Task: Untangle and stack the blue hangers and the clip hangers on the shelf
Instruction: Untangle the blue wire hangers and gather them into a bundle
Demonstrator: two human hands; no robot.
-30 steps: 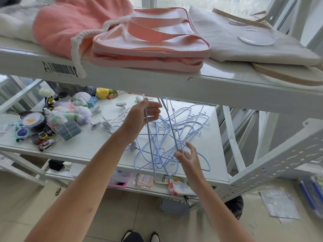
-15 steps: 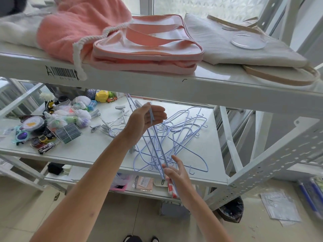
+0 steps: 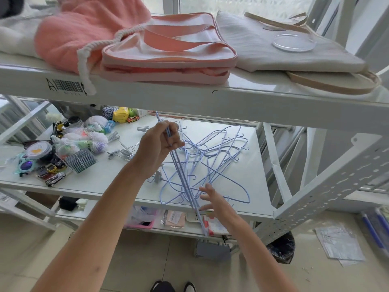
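Note:
A tangle of blue hangers (image 3: pixel 219 152) lies on the middle shelf (image 3: pixel 248 199) at its right half. My left hand (image 3: pixel 157 144) is shut on a few blue hangers held together (image 3: pixel 185 182); they slant down toward me past the shelf's front edge. My right hand (image 3: pixel 214 202) is near their lower end with fingers spread, touching or just beside them. Grey clip hangers (image 3: pixel 124 148) lie left of the tangle, partly behind my left hand. One grey clip (image 3: pixel 158 175) stands below my left wrist.
Small toys, net bags and a comb-like block (image 3: pixel 81 160) crowd the shelf's left part. The upper shelf (image 3: pixel 189 98) overhangs close above, holding pink bags and a white bag. A lower shelf holds packets; a black bin (image 3: pixel 281 247) stands on the floor.
My left hand has tilted the held hangers so their lower end points toward me and over the shelf edge. My right hand has slid down toward that end and spread its fingers.

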